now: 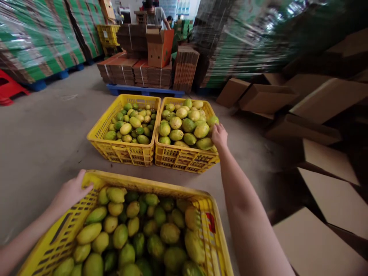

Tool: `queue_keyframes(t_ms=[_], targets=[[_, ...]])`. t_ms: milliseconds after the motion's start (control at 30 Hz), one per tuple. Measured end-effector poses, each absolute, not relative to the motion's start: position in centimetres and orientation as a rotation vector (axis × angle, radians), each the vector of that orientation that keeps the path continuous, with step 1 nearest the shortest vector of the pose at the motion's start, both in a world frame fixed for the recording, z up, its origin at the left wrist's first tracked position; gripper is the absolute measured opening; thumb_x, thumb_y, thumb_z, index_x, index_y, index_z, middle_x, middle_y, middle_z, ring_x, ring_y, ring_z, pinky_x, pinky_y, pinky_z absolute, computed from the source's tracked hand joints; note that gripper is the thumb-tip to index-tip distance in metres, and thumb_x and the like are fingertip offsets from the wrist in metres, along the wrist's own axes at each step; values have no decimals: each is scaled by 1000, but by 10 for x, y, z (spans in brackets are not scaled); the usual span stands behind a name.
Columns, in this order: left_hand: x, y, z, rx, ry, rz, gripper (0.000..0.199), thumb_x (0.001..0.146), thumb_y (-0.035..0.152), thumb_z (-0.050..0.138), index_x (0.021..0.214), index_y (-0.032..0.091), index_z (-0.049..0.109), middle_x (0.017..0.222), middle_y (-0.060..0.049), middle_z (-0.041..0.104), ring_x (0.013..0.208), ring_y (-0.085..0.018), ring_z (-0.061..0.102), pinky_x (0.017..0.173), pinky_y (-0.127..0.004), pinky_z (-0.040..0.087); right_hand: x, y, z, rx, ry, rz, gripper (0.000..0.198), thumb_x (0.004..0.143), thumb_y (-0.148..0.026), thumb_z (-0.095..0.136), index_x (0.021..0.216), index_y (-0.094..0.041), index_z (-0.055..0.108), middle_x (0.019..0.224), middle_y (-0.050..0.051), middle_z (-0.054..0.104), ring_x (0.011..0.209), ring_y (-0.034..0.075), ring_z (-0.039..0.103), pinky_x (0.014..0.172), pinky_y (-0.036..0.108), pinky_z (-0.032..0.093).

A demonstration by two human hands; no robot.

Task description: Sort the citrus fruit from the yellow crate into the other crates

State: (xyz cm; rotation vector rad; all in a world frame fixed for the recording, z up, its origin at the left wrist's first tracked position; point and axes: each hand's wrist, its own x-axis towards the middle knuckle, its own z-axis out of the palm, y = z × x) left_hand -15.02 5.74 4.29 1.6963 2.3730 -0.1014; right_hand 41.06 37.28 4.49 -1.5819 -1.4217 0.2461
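Lemons [169, 233] are filling the near crate [149, 183], and I am watching my two hands from afar through the head camera. My left hand [70, 191] is gripping the near crate at its far left corner, thumb lying inside the rim. My right hand [220, 135] is reaching over to the far right crate [184, 159], fingers curling beside the edge lemon [213, 120]; I cannot tell whether they are closing on that fruit or on the rim.

For clean handling, I am judging that the right fingers should be cupping the lemon lightly, knuckles staying off the plastic, while the left hand is steadying its corner.

The edge lemon is sitting at the right side of the far right crate, atop the heap. Its long axis seems to be running roughly sideways, but the hand is partly hiding it, so I am not telling which way its tip is pointing.
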Motion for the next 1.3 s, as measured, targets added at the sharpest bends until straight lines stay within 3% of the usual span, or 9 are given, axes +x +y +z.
queue_keyframes(t_ms=[200,467,633,833,967,1067,1133,1200,1300], targets=[[-135,57,71,1747,2352,-228,44,93,47,37,121,16,50,91,-17,75,89,-36,74,69,-34,50,401,208,62,-1494,-1593,-23,34,93,-38,48,116,-19,65,122,16,65,119,31,59,105,53,46],[-138,59,78,1771,2333,-194,57,92,42,47,137,7,46,110,-26,73,104,-41,71,81,-40,52,338,-16,80,-1453,-2259,-56,23,96,-25,53,116,-19,64,115,16,66,110,31,62,95,49,52],[-140,56,77,1763,2293,-34,65,90,37,53,146,6,41,120,-28,70,112,-40,67,91,-43,52,270,-40,55,-1547,-2795,369,33,93,-28,59,122,-14,66,124,19,68,118,34,64,100,46,51],[-144,53,69,1718,2245,171,73,87,30,59,152,5,37,129,-29,65,122,-41,62,103,-49,48,165,-52,26,-1350,-3005,1066,83,76,-49,82,146,-20,49,140,16,64,123,31,65,100,38,53],[-143,52,68,1688,2230,248,86,84,30,63,157,2,29,144,-33,53,135,-47,51,113,-61,36,131,-74,3,-1423,-2893,1140,52,74,-20,81,124,-18,64,127,17,68,114,32,66,95,40,53],[-118,44,73,1949,2216,390,89,83,33,65,159,3,28,163,-30,29,152,-49,21,121,-70,8,137,-75,-6,-1508,-2592,1276,44,61,-9,84,102,-18,68,111,12,70,107,32,67,96,43,52],[-89,31,75,2127,1975,514,79,85,33,61,156,6,35,166,-24,25,156,-44,12,124,-65,-3,149,-69,-6,-1579,-2374,1296,44,57,-12,86,95,-19,67,103,9,69,105,32,66,96,46,52],[-59,12,72,2020,1641,546,65,87,34,59,146,10,48,160,-20,38,154,-39,22,127,-58,1,159,-61,-4,-1629,-2189,1269,41,61,-25,86,96,-20,64,101,7,69,104,30,66,94,46,54],[-29,-14,60,1288,1365,453,52,91,46,49,132,13,56,150,-18,51,146,-36,40,124,-54,23,165,-52,5,-1478,-1662,1444,47,75,-57,73,104,-23,60,101,6,70,96,25,68,85,43,58]])
